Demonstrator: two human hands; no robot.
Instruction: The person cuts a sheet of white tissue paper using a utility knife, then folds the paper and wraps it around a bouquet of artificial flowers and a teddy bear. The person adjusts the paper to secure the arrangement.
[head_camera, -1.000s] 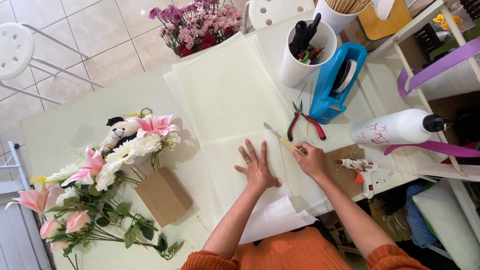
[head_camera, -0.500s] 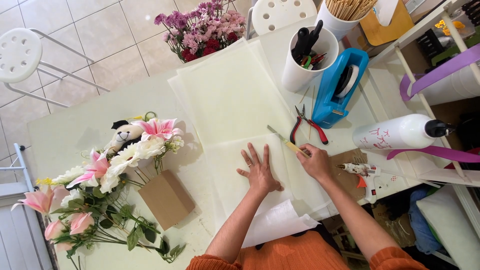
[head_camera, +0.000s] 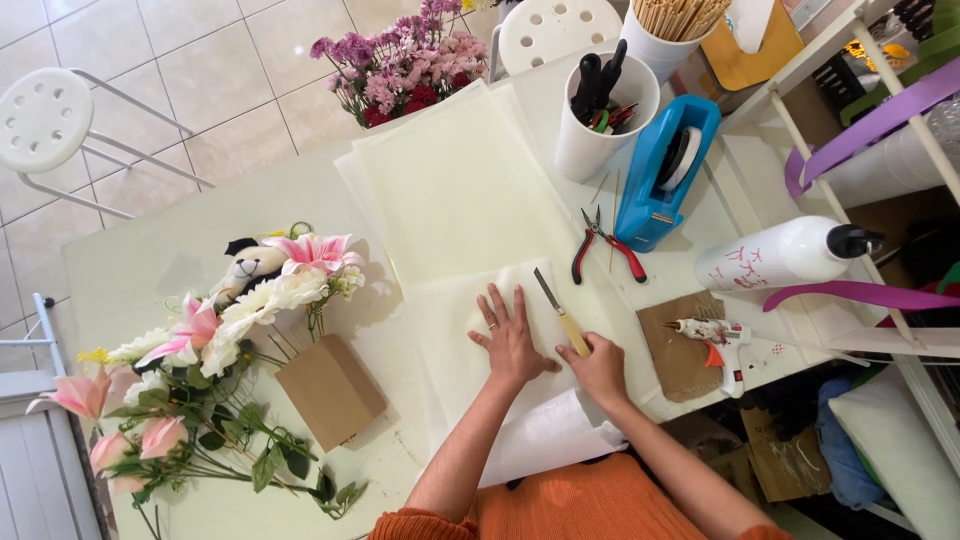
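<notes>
My left hand (head_camera: 510, 335) lies flat, fingers spread, on a folded sheet of thin white paper (head_camera: 450, 340) on the table. My right hand (head_camera: 600, 365) grips the pale handle of a knife (head_camera: 560, 310), whose blade points away from me along the paper's right fold. Under the white sheet lie larger cream sheets (head_camera: 455, 190) that reach toward the far edge of the table.
Red-handled pliers (head_camera: 605, 245), a blue tape dispenser (head_camera: 665, 170), a white cup of tools (head_camera: 600, 115), a glue gun (head_camera: 715, 335) on cardboard and a white bottle (head_camera: 790, 250) lie to the right. A lily bouquet with a brown box (head_camera: 330, 390) lies left. Stools stand beyond.
The knife has been drawn back toward me along the fold. My left hand stays pressed flat on the white paper.
</notes>
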